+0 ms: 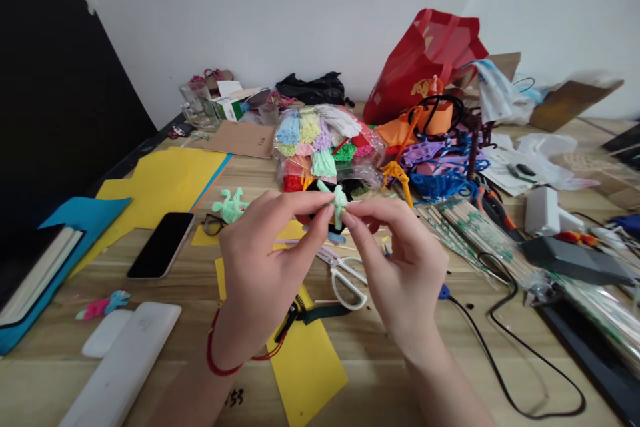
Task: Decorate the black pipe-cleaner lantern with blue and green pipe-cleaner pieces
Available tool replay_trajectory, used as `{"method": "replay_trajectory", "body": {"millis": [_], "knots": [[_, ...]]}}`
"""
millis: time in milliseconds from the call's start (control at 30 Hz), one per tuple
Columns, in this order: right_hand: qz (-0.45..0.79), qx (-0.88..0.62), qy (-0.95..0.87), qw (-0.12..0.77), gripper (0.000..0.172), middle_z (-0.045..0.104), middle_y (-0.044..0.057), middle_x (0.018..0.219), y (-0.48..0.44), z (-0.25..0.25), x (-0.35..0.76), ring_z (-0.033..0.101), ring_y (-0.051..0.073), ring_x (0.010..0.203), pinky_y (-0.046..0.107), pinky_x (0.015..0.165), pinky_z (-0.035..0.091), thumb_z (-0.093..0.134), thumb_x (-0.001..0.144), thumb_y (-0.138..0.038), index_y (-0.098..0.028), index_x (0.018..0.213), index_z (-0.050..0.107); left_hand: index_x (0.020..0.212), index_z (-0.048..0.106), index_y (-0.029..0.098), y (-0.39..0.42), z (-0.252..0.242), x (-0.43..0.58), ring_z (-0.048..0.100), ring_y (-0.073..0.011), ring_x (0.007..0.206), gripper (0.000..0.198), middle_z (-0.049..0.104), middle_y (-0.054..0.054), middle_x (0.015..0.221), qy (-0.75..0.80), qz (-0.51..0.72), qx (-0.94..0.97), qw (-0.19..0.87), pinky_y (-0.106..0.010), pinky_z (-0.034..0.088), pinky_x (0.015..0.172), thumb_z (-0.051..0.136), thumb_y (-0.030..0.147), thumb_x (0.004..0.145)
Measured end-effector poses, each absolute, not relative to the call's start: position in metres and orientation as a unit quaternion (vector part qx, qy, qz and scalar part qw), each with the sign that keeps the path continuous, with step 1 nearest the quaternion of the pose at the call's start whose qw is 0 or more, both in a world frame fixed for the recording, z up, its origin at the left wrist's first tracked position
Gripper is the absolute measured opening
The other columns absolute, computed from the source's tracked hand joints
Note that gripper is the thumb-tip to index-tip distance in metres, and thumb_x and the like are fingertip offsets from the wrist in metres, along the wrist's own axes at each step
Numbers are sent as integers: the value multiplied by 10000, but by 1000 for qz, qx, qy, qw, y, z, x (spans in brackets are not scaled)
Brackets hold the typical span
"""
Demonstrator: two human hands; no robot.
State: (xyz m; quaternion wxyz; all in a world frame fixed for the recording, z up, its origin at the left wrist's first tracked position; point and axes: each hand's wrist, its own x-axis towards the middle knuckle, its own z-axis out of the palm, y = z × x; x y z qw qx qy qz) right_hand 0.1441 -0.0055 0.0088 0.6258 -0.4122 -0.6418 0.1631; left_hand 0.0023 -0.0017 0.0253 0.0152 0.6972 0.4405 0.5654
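Observation:
Between my two hands is a small piece of twisted mint-green pipe cleaner (339, 199), raised over the table. My left hand (267, 260) pinches its left side with thumb and forefinger. From the right, my right hand (400, 257) pinches the piece's lower part the same way. Another bent mint-green pipe cleaner shape (231, 205) lies beyond my left hand. Below the hands are white-handled scissors (349, 290), partly hidden, and a dark-handled tool (323, 313) on yellow paper (307, 367).
A clear bag of coloured pipe cleaner bundles (325, 140) lies ahead, with a red bag (425, 60) behind. To the left are a phone (161, 245) and a white case (125, 367). Wrapped sticks (480, 233), pliers (495, 207) and a black cable (493, 347) lie right.

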Motion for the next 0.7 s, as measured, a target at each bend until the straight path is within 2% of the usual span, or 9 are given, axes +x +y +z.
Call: {"method": "replay_trajectory", "body": {"millis": [167, 267, 367, 500, 600, 700], "knots": [[242, -435, -599, 627, 109, 713, -17, 829, -4, 11, 146, 623, 142, 767, 296, 691, 495, 712, 874, -125, -232, 869, 695, 1016, 707, 266, 2, 25, 3, 698, -128, 786, 215, 769, 36, 899, 397, 559, 727, -18, -297, 567, 776, 715, 110, 867], [265, -437, -584, 631, 104, 702, -20, 783, -3, 13, 148, 625, 147, 758, 291, 675, 488, 741, 851, -149, -228, 817, 684, 985, 715, 276, 3, 25, 2, 697, -116, 748, 189, 761, 45, 873, 400, 565, 722, 19, -276, 576, 729, 719, 129, 867], [228, -429, -599, 637, 118, 691, -12, 778, -2, 13, 149, 623, 160, 766, 305, 668, 485, 750, 843, -153, -226, 796, 670, 957, 728, 294, 2, 26, 2, 696, -106, 721, 168, 758, 59, 866, 419, 582, 691, 90, -257, 577, 676, 729, 155, 863], [105, -407, -651, 632, 127, 681, 6, 836, -3, 12, 149, 635, 172, 814, 342, 736, 514, 727, 863, -112, -231, 863, 683, 952, 746, 309, 0, 26, 4, 704, -135, 754, 147, 776, 53, 895, 461, 596, 635, 170, -292, 576, 687, 746, 197, 857], [52, -414, -679, 604, 144, 689, 28, 903, -5, 12, 149, 655, 192, 871, 373, 784, 538, 698, 885, -113, -245, 942, 698, 951, 751, 315, -1, 25, 5, 707, -166, 767, 115, 781, 42, 884, 486, 601, 609, 176, -330, 563, 673, 746, 242, 862], [52, -438, -688, 576, 131, 694, 36, 921, -7, 14, 149, 653, 195, 880, 362, 755, 537, 675, 902, -130, -245, 959, 702, 965, 753, 318, 0, 24, 5, 706, -167, 775, 119, 781, 41, 893, 488, 606, 609, 154, -334, 563, 673, 739, 248, 871]]}}
